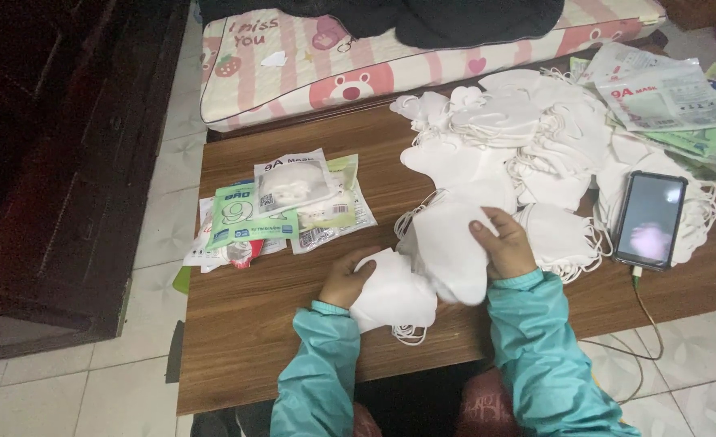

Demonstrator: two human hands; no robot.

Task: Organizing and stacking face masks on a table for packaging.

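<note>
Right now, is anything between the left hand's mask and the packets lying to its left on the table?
Nothing visible. The left hand holds a white mask, and only bare wooden table lies between it and the packets. The right hand presses another mask.

White face masks (423, 259) in both hands

Green-and-clear flat packets (281, 206) lie left, more packets (665, 101) top right, a lit phone screen (649, 218) below them.

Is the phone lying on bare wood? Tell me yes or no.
No: the phone rests on top of loose white face masks, not directly on the wooden table.
</note>
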